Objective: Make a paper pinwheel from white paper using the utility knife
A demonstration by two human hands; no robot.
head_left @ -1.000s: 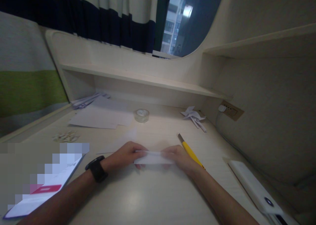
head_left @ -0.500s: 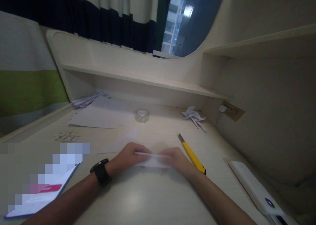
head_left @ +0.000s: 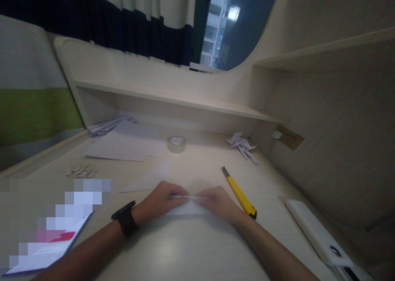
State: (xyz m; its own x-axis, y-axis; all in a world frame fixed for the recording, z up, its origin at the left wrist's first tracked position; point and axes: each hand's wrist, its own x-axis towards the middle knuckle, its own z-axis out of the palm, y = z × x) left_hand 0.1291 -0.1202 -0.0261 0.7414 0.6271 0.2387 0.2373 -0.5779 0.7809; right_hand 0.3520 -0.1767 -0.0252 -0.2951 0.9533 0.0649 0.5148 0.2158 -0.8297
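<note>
A folded piece of white paper (head_left: 189, 208) is held between both hands, low over the desk in the middle of the view. My left hand (head_left: 162, 200) pinches its left part, thumb and fingers on the upper edge. From the other side my right hand (head_left: 217, 203) pinches the right part, and the fingertips of the two hands nearly meet. The fingers hide much of the upper edge. Just right of my right hand lies a yellow utility knife (head_left: 241, 194) with its blade out. A loose paper sheet (head_left: 148, 178) lies behind my left hand.
A clear tape roll (head_left: 176, 144) stands farther back. Paper sheets (head_left: 123, 143) and rolled paper lie back left, above small pale pieces (head_left: 80, 171). A paper pinwheel (head_left: 240, 143) sits back right. A white device (head_left: 311, 227) is at right; a partly blurred-out flat item (head_left: 61, 248) lies left.
Both hands still grip the paper and have shifted slightly down. Its lower flap now looks flatter, and the fingertips that showed beneath it are out of sight. The view has moved slightly.
</note>
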